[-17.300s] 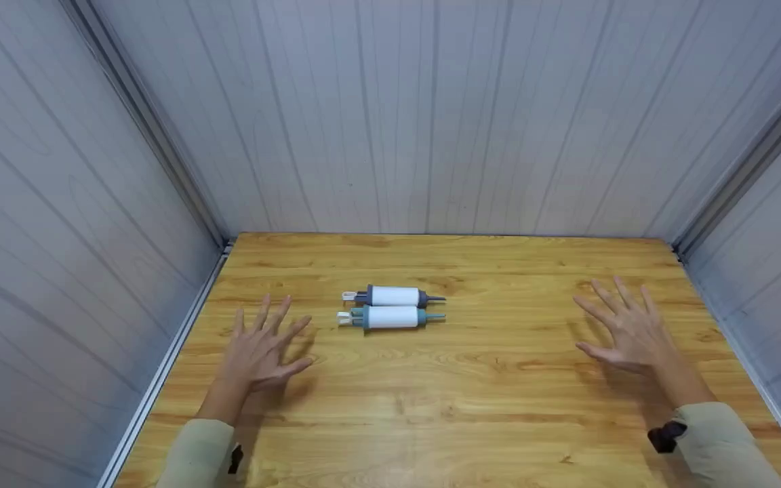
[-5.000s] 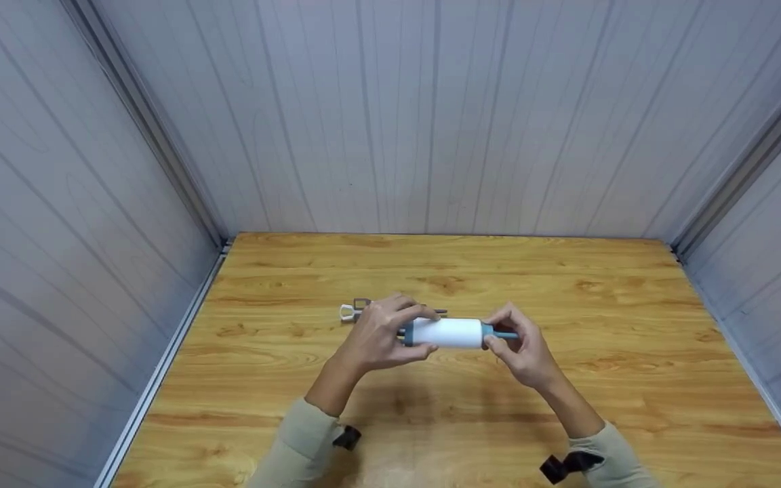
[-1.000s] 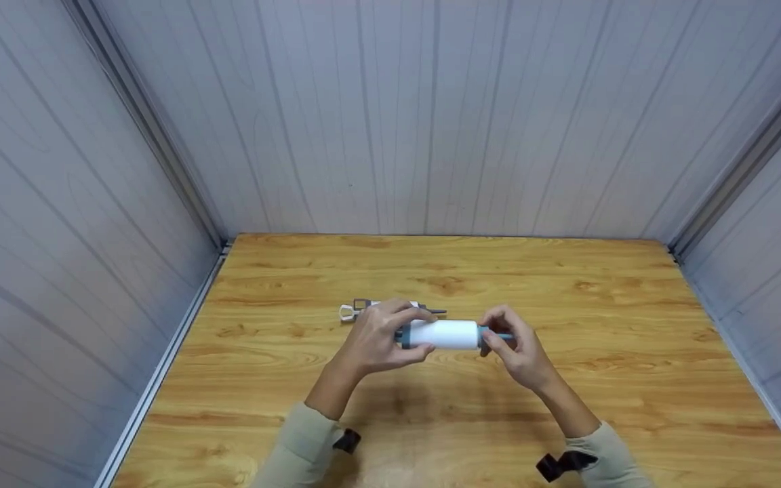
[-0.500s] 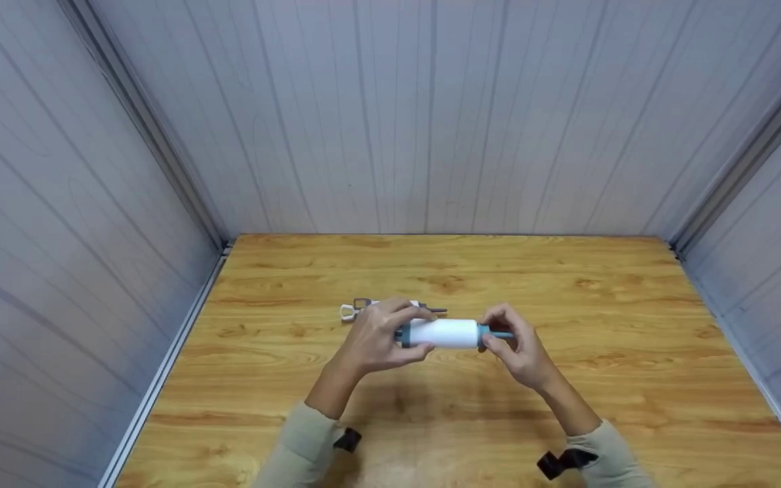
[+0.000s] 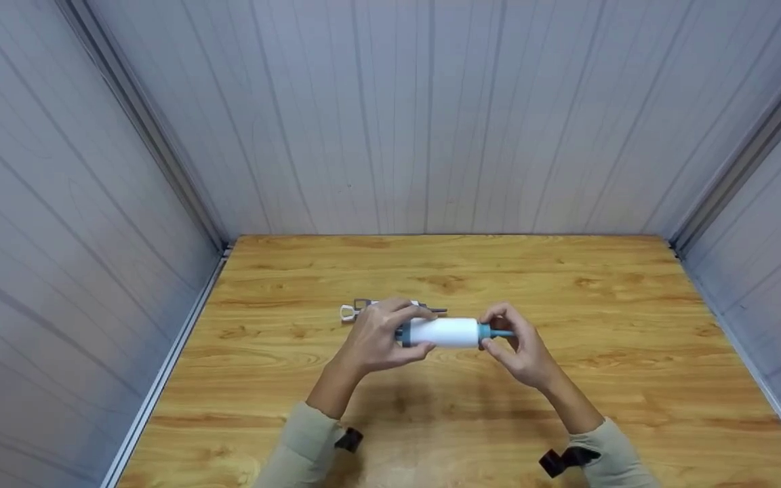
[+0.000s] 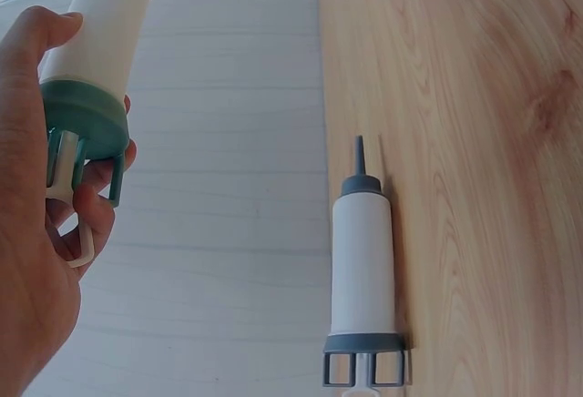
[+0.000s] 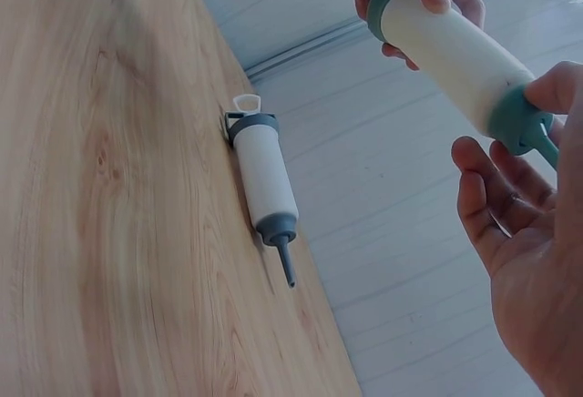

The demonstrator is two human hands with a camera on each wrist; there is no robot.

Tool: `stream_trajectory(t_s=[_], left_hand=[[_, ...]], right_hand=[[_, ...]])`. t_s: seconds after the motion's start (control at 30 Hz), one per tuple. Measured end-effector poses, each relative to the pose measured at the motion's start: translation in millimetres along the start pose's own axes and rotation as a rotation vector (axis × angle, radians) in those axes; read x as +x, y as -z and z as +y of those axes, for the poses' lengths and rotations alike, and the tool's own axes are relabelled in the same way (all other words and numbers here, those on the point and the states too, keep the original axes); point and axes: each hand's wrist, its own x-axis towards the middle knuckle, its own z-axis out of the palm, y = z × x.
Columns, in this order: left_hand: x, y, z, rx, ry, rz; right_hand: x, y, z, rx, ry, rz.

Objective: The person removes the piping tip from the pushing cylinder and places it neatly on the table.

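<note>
Both hands hold a large white-barrelled syringe (image 5: 446, 333) with teal ends level above the table. My left hand (image 5: 380, 335) grips its plunger end; in the left wrist view, fingers curl around the white plunger loop (image 6: 80, 244) beneath the teal collar (image 6: 84, 119). At the other end, my right hand (image 5: 525, 352) has thumb and forefinger at the teal nozzle cap (image 5: 485, 332). The right wrist view shows the thumb on that cap, with other fingers loosely bent away from it. A second syringe (image 7: 265, 174), with dark grey ends, lies on the table behind, partly hidden by my left hand in the head view.
The wood-grain table (image 5: 282, 393) is enclosed by pale panel walls (image 5: 390, 115) at the back and both sides. Black straps with small mounts (image 5: 348, 439) sit at the sleeve cuffs.
The syringes first lay side by side, with both hands apart from them. The teal-ended one is now raised and held. Over the last second, the right fingers have shifted slightly at the nozzle cap.
</note>
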Motion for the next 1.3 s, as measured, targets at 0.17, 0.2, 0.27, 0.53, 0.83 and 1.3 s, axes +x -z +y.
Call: stream_trajectory(t_s=[0.17, 0.2, 0.27, 0.53, 0.83, 1.3], left_hand=[[0.8, 0.1, 1.9, 0.003, 0.008, -0.006], [1.0, 0.2, 2.2, 0.002, 0.009, -0.009], [1.1, 0.3, 2.6, -0.002, 0.012, -0.015], [-0.1, -0.1, 1.6, 0.007, 0.000, -0.014], [-0.5, 1.3, 0.1, 0.014, -0.008, 0.005], [0.6, 1.8, 1.4, -0.002, -0.021, 0.012]], right_hand=[[0.3, 0.9, -2.6, -0.028, -0.052, 0.015], [0.4, 0.9, -3.0, -0.028, -0.062, 0.016], [0.1, 1.1, -2.9, -0.036, -0.070, 0.019], [-0.2, -0.3, -2.7, -0.015, -0.078, 0.018], [-0.7, -1.2, 0.2, -0.021, -0.027, 0.010], [-0.5, -2.3, -3.0, -0.007, -0.054, 0.027]])
